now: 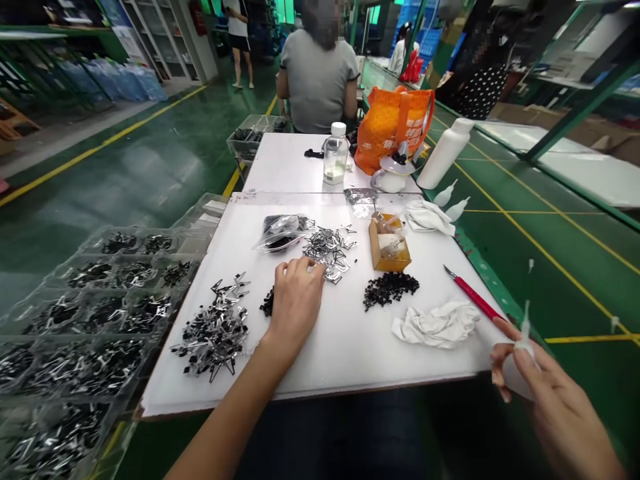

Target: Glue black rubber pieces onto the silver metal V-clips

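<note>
"What's the biggest thing before you?"

"The white surface [345,353]. The orange bag [387,133] stands beyond it, to the right, and the left heap [215,333], bright metal mixed with black, lies near the edge on that side."

"And the middling things?"

"A crumpled cloth [440,325] near the right edge, then the box [395,263] farther back, with the red knife [475,297] lying aslant beside the cloth."

"What are your hands doing?"

"My right grip [555,390] is wrapped around the bottle [517,377], off the surface's near right corner, nozzle up. My left grip [299,290] is curled at the near side of the clips [327,247]. The tips are hidden, so I can't tell whether a clip is between them."

"Which step is that?"

"Picking a single clip from the pile, I'd judge, with the bottle at the ready."

"What does the next move call for?"

"A light pinch that frees one clip without dragging its tangled neighbours, I think, and a soft right grip, so nothing gets squeezed out."

"And the smallest things?"

"The black bits [390,290], heaped just in front of the box."
</note>
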The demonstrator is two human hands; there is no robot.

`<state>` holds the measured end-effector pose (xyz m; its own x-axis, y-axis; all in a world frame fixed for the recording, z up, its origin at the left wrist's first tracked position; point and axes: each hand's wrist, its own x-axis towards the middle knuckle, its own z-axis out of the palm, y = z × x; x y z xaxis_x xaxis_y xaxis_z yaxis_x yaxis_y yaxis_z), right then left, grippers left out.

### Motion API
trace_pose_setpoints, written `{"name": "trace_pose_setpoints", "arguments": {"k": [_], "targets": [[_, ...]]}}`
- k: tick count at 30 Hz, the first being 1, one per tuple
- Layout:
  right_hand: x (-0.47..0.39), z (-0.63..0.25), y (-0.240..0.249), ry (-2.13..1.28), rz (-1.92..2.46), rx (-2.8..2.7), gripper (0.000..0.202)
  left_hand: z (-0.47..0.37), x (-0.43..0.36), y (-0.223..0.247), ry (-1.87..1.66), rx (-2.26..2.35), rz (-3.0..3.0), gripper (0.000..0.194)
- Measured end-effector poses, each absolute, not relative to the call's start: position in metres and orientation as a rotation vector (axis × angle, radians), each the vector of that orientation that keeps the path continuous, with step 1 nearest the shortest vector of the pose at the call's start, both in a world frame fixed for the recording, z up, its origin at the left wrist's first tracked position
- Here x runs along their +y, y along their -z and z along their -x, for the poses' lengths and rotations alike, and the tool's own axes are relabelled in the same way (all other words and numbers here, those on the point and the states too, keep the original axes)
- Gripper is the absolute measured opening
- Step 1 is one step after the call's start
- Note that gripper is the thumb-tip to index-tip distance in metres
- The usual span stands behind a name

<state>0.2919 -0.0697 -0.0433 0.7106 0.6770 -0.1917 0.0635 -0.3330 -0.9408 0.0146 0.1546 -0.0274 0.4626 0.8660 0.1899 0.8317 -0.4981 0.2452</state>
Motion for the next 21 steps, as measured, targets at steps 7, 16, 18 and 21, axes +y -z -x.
{"name": "trace_pose_setpoints", "arguments": {"k": [7, 16, 18, 21], "targets": [[-0.077, -0.3, 0.052, -0.713, 2.095, -0.851, 0.064, -0.017, 0.155, 0.028, -0.506, 1.428, -2.563, 0.027], [-0.08, -0.317, 0.049, -0.482, 2.238, -0.842, 0.055, -0.012, 0.146, 0.024, -0.703, 1.42, -2.348, 0.035], [-0.079, -0.318, 0.054, -0.495, 2.203, -0.789, 0.06, -0.009, 0.145, 0.025, -0.721, 1.419, -2.312, 0.035], [-0.074, -0.317, 0.059, -0.44, 2.179, -0.762, 0.062, -0.005, 0.143, 0.025, -0.709, 1.422, -2.295, 0.034]]}}
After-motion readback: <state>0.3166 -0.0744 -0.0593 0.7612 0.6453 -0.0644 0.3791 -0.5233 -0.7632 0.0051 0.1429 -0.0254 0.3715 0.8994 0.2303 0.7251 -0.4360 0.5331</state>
